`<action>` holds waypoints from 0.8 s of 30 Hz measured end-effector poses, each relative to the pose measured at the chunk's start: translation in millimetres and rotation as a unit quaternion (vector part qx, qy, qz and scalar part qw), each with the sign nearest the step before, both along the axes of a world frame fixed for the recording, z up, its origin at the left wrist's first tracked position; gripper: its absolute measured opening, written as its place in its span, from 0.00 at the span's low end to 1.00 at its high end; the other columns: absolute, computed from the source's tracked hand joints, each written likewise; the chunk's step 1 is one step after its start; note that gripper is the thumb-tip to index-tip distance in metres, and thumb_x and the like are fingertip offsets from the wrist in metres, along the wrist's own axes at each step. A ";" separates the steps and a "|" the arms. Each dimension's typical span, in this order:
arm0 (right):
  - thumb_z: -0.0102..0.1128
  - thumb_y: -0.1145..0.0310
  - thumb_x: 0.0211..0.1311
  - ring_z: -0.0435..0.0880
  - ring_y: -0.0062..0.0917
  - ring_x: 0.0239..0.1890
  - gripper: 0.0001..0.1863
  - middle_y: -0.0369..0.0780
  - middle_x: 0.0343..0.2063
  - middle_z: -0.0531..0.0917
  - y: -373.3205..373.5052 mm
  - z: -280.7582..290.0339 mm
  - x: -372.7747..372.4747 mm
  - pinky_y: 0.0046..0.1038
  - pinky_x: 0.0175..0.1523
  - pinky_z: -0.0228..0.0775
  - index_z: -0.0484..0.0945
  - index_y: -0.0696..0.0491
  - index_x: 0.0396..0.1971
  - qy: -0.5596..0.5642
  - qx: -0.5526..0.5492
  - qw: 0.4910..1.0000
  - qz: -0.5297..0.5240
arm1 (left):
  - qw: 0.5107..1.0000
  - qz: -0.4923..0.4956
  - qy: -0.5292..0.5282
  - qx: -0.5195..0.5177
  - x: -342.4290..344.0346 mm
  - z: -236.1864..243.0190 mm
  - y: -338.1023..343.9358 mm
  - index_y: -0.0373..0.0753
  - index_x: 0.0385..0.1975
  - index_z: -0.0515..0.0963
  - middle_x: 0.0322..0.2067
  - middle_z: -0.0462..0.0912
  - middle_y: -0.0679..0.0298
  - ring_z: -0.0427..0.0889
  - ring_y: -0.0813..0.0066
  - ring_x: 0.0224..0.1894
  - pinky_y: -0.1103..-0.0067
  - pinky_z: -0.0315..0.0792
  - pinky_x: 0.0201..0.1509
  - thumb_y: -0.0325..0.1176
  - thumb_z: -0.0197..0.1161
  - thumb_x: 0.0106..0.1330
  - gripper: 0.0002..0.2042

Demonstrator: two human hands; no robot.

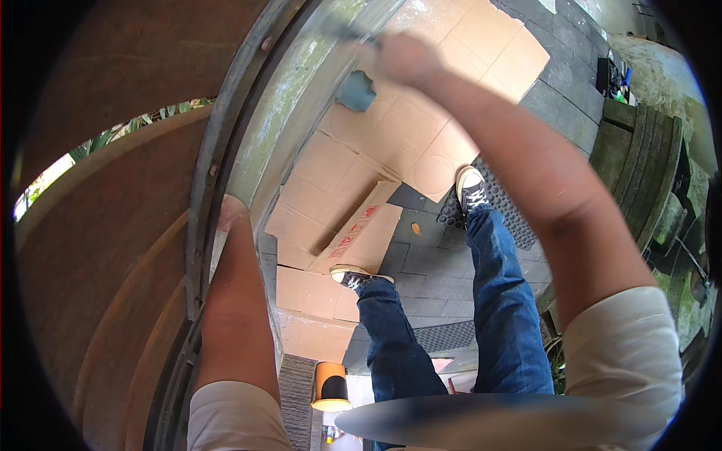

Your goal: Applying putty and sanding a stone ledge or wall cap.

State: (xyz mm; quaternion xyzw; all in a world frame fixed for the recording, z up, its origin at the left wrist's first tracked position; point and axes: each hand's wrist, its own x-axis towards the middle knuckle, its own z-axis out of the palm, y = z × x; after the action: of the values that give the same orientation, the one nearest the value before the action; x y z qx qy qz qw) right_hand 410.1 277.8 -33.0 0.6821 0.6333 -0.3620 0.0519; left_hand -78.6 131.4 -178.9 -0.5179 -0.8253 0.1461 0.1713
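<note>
Flattened cardboard [323,180] lines grey paving [432,284] beside a peeling, pale-green wall [289,105]. Nearer, the left hand [234,212] is at the wall, its finger spread unclear. Farther off, the right hand [408,60] has fingers wrapped around a hand tool [350,32], which points leftward from the knuckles onto the wall's far end, dark and blurred.

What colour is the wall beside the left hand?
The wall is patchy pale green and whitish; the head view shows it best.

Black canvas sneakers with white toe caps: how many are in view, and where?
2: the left sneaker by the flattened brown cardboard, the right sneaker by the black studded rubber mat. The dark image rim could hide others.
</note>
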 end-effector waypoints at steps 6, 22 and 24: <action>0.40 0.36 0.64 0.84 0.43 0.42 0.36 0.51 0.34 0.84 -15.9 -36.8 -6.8 0.41 0.49 0.75 0.81 0.57 0.39 0.088 -0.013 0.983 -0.161 | 0.997 0.044 -0.061 -0.005 52.8 5.4 12.9 0.33 0.52 0.71 0.52 0.74 0.50 0.73 0.55 0.52 0.67 0.65 0.58 0.37 0.43 0.69 0.19; 0.38 0.37 0.66 0.84 0.44 0.39 0.35 0.50 0.34 0.84 -22.3 -19.2 -42.1 0.41 0.45 0.76 0.81 0.56 0.38 0.066 0.048 0.981 -0.175 | 0.986 0.119 -0.113 -0.023 19.5 4.5 19.8 0.35 0.62 0.66 0.63 0.66 0.50 0.65 0.52 0.65 0.64 0.53 0.70 0.43 0.41 0.72 0.24; 0.38 0.39 0.67 0.83 0.46 0.42 0.35 0.54 0.35 0.83 -64.3 -23.1 -94.2 0.42 0.49 0.74 0.81 0.59 0.36 0.110 -0.007 0.978 -0.176 | 0.983 0.111 -0.143 -0.022 60.4 22.1 15.9 0.34 0.62 0.65 0.63 0.65 0.50 0.64 0.52 0.65 0.64 0.53 0.70 0.42 0.41 0.72 0.24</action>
State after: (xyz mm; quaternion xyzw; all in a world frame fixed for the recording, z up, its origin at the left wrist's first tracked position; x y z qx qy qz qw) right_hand 315.9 213.4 -56.1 0.7384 0.5029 -0.4425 -0.0781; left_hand -18.3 147.3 -156.8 -0.4424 -0.8901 0.1070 0.0230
